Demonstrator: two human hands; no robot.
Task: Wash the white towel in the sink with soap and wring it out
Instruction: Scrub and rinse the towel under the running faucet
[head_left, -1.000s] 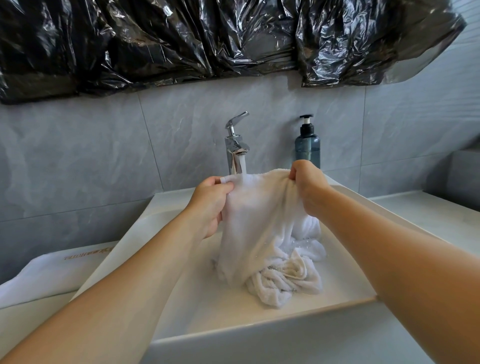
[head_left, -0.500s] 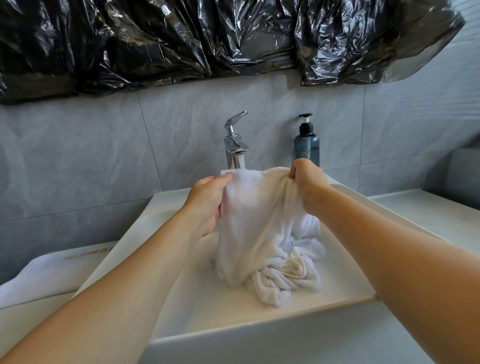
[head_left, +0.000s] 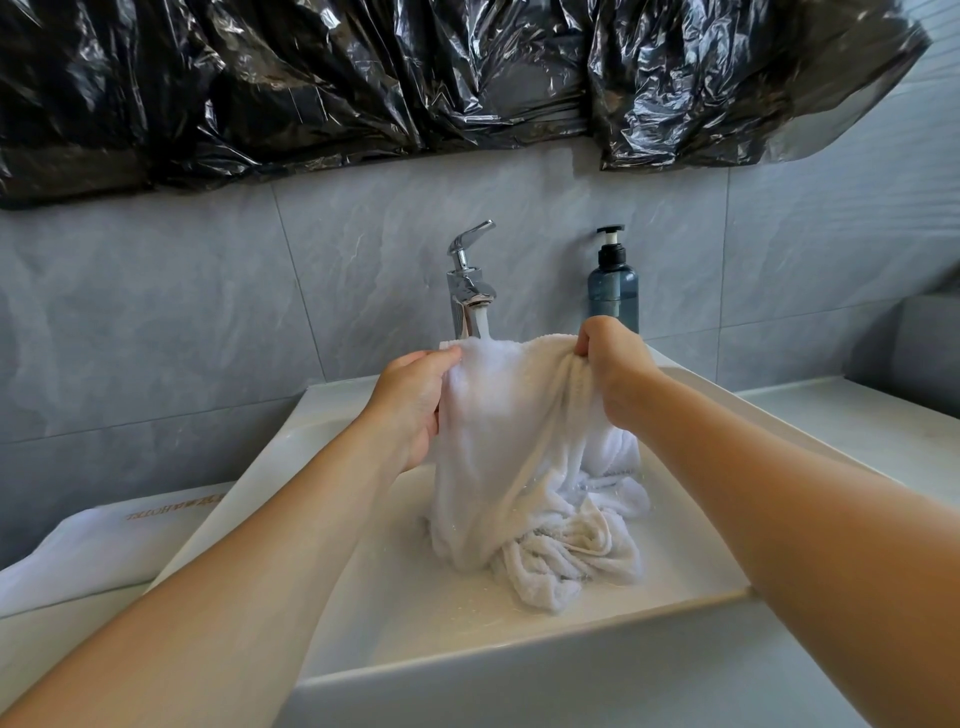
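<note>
At nine o'clock of the white sink (head_left: 291, 457), a folded cloth with gold lettering (head_left: 104, 540) lies on the counter. A person's left hand (head_left: 410, 400) pinches the top edge of the white towel (head_left: 514, 441), thumb and fingers curled into the fabric. Water from the chrome faucet (head_left: 467, 280) at twelve o'clock runs onto the held edge, and the towel's lower end lies bunched on the basin floor. The right hand (head_left: 613, 369) clenches the opposite corner at one o'clock, just in front of the blue soap bottle (head_left: 613, 286). Soaked terry is likely heavy, limp and sagging; bunched handfuls along the hem should hold better than a fingertip pinch.
</note>
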